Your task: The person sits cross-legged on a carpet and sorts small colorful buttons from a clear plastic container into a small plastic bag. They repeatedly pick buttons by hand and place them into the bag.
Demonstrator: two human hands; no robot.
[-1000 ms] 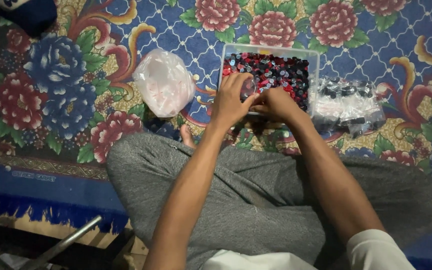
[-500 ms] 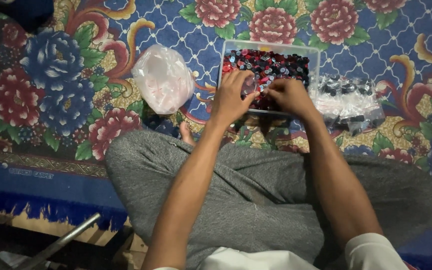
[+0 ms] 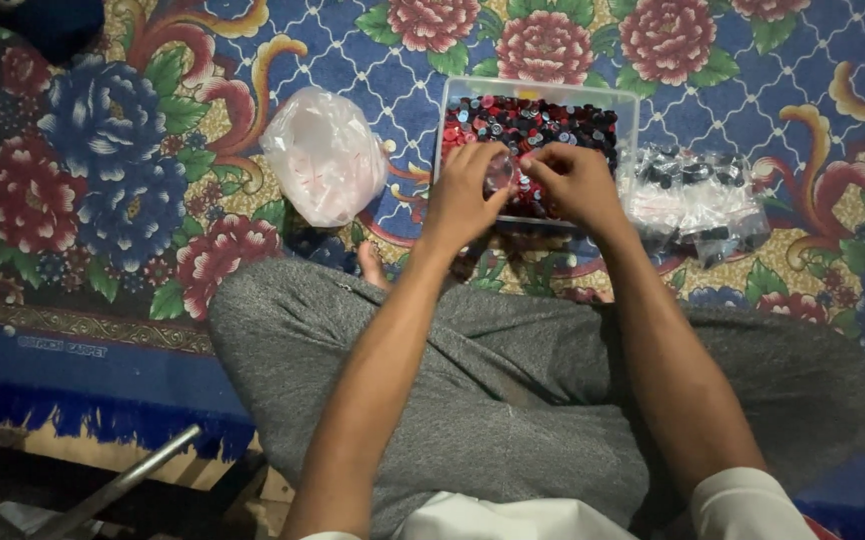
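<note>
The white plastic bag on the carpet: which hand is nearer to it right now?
Left. The left hand is over the clear tray of small red and black pieces, on the side toward the white plastic bag. The right hand is beyond it, closer to the packets.

- Single view, taken from a head-worn camera, looking steeply down and slightly forward over the wearer's own lap.
- Crossed legs in grey trousers (image 3: 513,400) filling the lower middle; both forearms running up from the bottom edge to mid-frame.
- Close range: hands at arm's length, left hand (image 3: 463,195) and right hand (image 3: 578,185) just above centre.
- Floral carpet (image 3: 103,150) across the upper frame; its blue fringed edge at lower left.
- No second view, hence no shared area.
</note>
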